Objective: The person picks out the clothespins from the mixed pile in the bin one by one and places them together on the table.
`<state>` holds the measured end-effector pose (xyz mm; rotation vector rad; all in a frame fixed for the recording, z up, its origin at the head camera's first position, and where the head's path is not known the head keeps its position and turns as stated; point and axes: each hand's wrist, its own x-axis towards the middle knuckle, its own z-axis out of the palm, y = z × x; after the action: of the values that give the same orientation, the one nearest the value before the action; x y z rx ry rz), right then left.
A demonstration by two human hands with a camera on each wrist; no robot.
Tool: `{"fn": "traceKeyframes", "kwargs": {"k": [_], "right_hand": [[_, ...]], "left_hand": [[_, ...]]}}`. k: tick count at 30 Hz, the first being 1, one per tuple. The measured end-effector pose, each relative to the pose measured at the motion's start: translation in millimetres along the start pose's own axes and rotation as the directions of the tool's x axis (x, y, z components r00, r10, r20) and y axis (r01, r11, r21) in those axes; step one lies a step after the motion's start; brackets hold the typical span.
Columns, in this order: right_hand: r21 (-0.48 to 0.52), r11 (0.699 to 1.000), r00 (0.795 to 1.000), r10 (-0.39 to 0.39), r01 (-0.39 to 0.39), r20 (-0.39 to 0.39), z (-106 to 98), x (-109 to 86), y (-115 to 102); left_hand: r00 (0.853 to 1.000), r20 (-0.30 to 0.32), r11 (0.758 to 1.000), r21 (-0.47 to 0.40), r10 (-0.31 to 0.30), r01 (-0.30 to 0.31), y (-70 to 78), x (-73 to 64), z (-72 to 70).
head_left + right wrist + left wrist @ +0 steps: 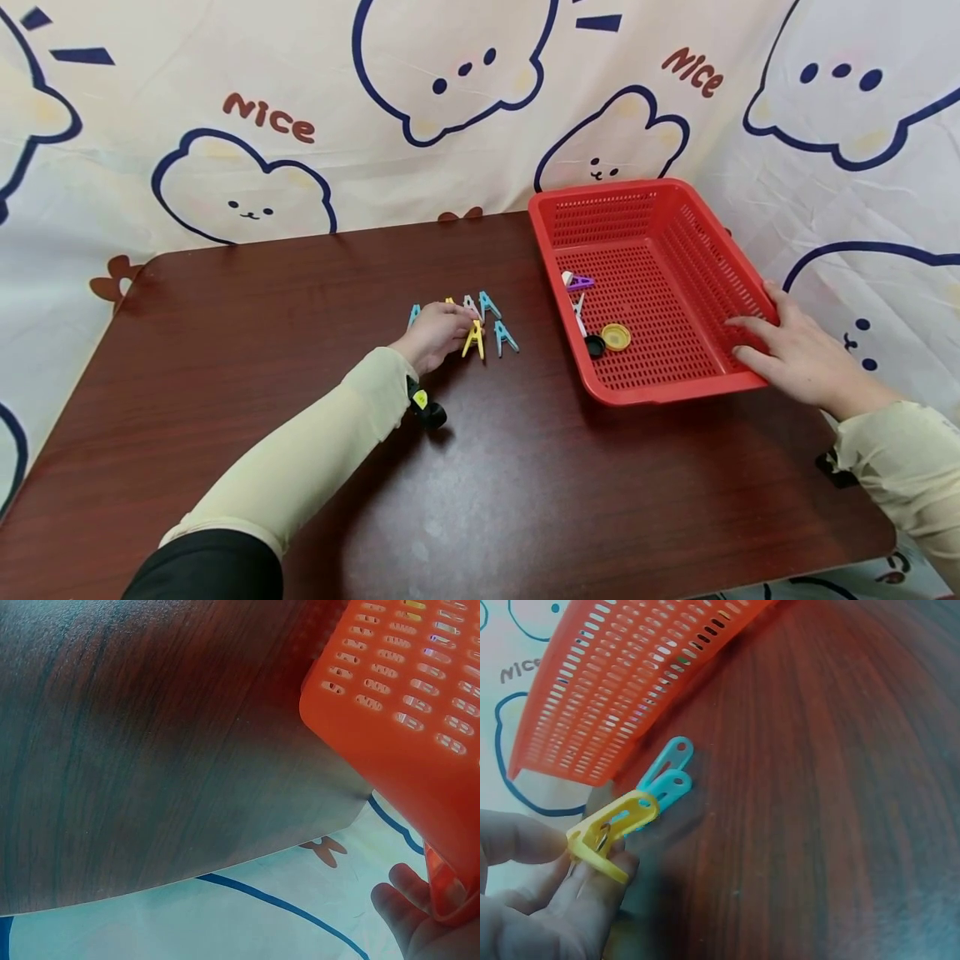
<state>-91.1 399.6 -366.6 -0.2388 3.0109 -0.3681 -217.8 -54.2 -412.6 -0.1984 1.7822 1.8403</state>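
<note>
Over the middle of the table, my left hand (pixel 440 333) pinches a yellow clothespin (pixel 619 825) between thumb and fingers. Around that hand are blue clothespins (pixel 505 337), a pale clothespin (pixel 470 306) and another yellow clothespin (pixel 449 300), partly hidden behind the hand. At the right, my right hand (pixel 798 362) holds the side rim of a red plastic basket (pixel 637 396), some fingers reaching over its inner wall. The right wrist view shows fingertips (pixel 409 892) beside the rim from outside.
Inside the basket, along its left side, lie a purple clothespin (pixel 581 283), a whitish clothespin (pixel 579 317), a black cap (pixel 595 346) and a yellow round lid (pixel 616 337). The dark wooden table (pixel 262 358) meets a patterned cloth (pixel 450 175) at the back.
</note>
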Motion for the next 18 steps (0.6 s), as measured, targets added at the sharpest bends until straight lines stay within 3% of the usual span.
{"fn": "traceKeyframes", "kwargs": {"k": [7,18], "right_hand": [[0.018,1.000,1.000,0.004,-0.004,-0.004,-0.3,0.3,0.6],[0.005,1.000,0.999,0.029,-0.029,0.023,0.3,1.2,1.0]], "left_hand": [[0.999,-0.047,1.000,-0.008,-0.009,0.008,-3.0,0.3,2.3],[0.999,-0.048,1.000,-0.008,0.011,-0.012,-7.1,-1.5,7.0]]}}
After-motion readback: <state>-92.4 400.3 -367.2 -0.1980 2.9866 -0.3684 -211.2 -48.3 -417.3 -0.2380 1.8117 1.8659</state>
